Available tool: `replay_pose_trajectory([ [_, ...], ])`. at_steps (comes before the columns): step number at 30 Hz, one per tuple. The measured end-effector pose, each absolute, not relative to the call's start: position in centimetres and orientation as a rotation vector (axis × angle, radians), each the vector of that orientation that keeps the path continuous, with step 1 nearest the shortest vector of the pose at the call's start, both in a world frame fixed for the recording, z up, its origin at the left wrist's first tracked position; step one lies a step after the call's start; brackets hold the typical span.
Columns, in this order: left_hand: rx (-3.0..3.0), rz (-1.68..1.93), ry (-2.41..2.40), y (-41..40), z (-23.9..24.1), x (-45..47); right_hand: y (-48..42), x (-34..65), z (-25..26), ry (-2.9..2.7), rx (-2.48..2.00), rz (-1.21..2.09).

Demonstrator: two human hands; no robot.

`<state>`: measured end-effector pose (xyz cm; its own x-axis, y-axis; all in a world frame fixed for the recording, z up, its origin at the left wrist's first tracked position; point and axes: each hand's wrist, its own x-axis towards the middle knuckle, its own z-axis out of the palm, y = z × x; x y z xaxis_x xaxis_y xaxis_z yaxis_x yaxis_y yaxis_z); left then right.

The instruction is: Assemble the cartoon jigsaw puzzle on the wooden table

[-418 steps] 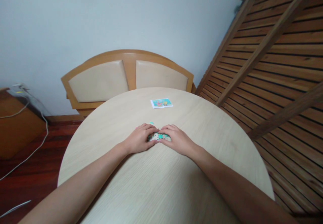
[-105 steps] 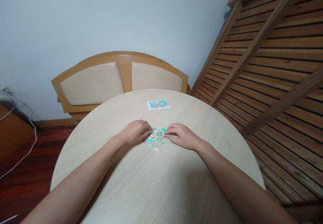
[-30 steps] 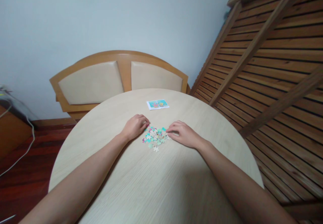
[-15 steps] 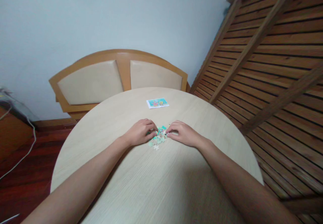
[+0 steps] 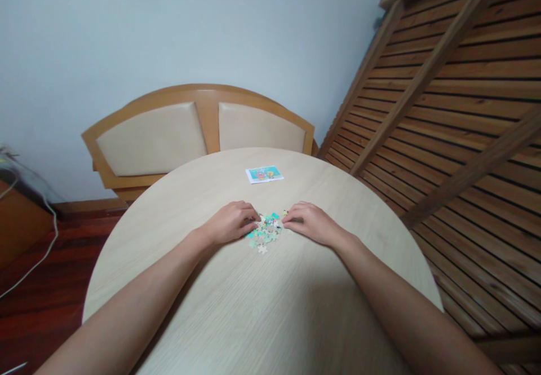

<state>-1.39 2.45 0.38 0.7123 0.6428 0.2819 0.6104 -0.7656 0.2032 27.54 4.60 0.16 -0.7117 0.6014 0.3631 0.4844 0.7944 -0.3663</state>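
Note:
A small loose pile of jigsaw pieces [image 5: 266,232], turquoise, pale green and whitish, lies on the round table between my hands. My left hand [image 5: 236,220] rests at the pile's left side, fingers bent, with a gap between thumb and index finger. Its fingertips touch the outer pieces. On the opposite side, my right hand [image 5: 307,223] has its bent fingers and thumb slightly apart at the pile's right edge, against pieces there. No piece shows clearly gripped in either hand. A whitish piece [image 5: 262,248] lies at the near edge of the pile.
Beyond the pile lies a turquoise picture card [image 5: 265,174] with cartoon figures. The pale wooden table [image 5: 253,307] has a curved edge. Behind it stands a padded headboard [image 5: 152,138]; a slatted wooden frame [image 5: 448,138] leans at the right. A white cable [image 5: 54,234] hangs at left.
Both hands have drawn slightly apart, the left one moving left and the right one a little right. More of the pile shows between them, slightly more spread out.

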Motion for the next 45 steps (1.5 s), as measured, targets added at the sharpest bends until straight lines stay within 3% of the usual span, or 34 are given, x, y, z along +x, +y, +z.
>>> replay_pose_trajectory([
  [26,2.614,0.544,1.336,2.1,1.0,-2.5,4.2,28.6,1.0,-2.546,-1.039,0.659],
  [45,2.487,0.272,1.499,3.7,1.5,-6.2,4.9,28.5,-0.2,-2.572,-0.959,0.306],
])
